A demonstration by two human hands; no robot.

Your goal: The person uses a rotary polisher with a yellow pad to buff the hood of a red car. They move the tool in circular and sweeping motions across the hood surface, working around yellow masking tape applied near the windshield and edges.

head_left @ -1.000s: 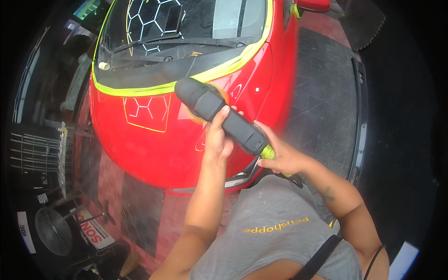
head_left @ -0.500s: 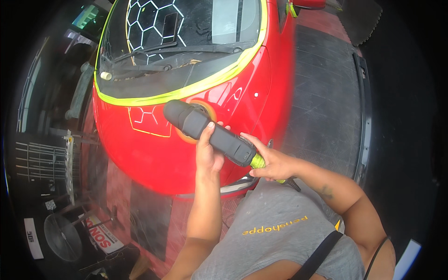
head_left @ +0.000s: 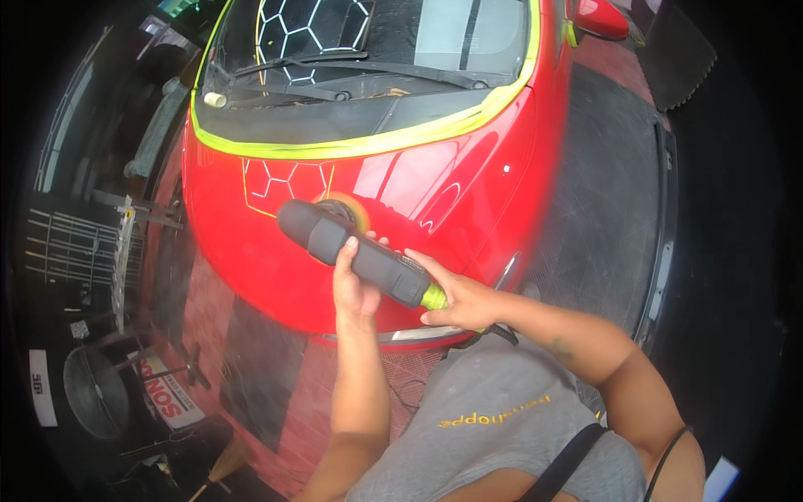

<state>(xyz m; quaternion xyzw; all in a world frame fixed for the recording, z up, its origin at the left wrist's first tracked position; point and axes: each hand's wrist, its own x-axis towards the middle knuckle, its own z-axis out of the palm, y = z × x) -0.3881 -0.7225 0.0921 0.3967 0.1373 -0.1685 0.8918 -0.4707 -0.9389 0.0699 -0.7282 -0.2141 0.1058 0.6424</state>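
A dark grey power polisher (head_left: 351, 247) with a yellow-green collar lies across the red car bonnet (head_left: 393, 180), its orange pad (head_left: 347, 207) pressed on the paint beside a white honeycomb pattern. My left hand (head_left: 355, 284) grips the middle of the polisher's body from below. My right hand (head_left: 460, 299) holds its rear end near the yellow-green collar, where a black cable leaves. Yellow-green masking tape (head_left: 368, 144) runs along the bonnet's top edge below the windscreen.
The windscreen with wipers (head_left: 351, 71) lies beyond the bonnet. A dark mat (head_left: 602, 209) covers the floor on the right of the car. On the left stand a wire rack (head_left: 71, 247), a round fan (head_left: 96, 393) and a red and white sign (head_left: 163, 389).
The polisher has moved down and to the left across the bonnet, from near the taped edge toward the honeycomb pattern. Both hands kept their hold.
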